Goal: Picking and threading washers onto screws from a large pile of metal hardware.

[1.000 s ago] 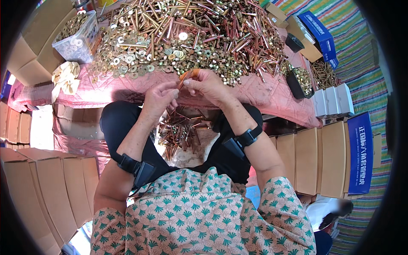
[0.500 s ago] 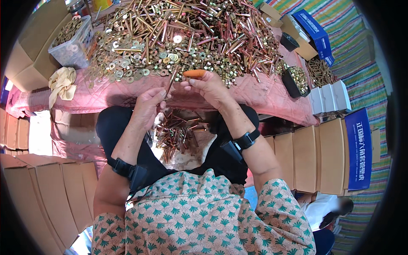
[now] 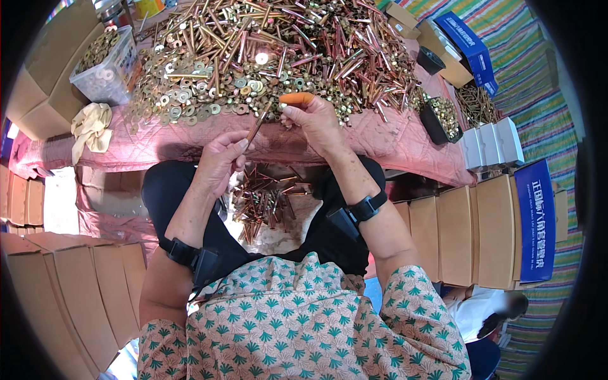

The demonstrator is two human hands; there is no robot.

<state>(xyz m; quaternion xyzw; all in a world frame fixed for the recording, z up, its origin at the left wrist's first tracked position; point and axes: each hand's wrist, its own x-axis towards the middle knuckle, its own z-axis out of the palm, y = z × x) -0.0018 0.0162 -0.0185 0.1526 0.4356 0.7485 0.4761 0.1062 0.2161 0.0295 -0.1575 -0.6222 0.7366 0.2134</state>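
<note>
My left hand (image 3: pixel 221 159) is closed, thumb and fingers pinching the lower end of a slim copper-coloured anchor bolt (image 3: pixel 258 125), which tilts up to the right. Close to the bolt's upper end is my right hand (image 3: pixel 316 126), its thumb and index finger pressed together. An orange finger cot (image 3: pixel 296 99) covers that index finger. Whatever small piece sits in the right pinch is too small to make out. Just beyond both hands lies a big heap of bolts and sleeves (image 3: pixel 323 50), with loose washers (image 3: pixel 183 95) along its near left side.
A pink quilted cloth (image 3: pixel 392 139) covers the table. A clear tub (image 3: pixel 104 82) and a crumpled cloth (image 3: pixel 92 130) are at left, a black tray of nuts (image 3: pixel 440 120) at right. Cartons (image 3: pixel 491 234) stand on both sides. More bolts (image 3: pixel 263 206) lie between my knees. Another person (image 3: pixel 478 313) is at lower right.
My right hand has risen slightly, away from me, its orange-covered finger now curved near the bolt's upper end. The left hand still grips the bolt and has barely moved.
</note>
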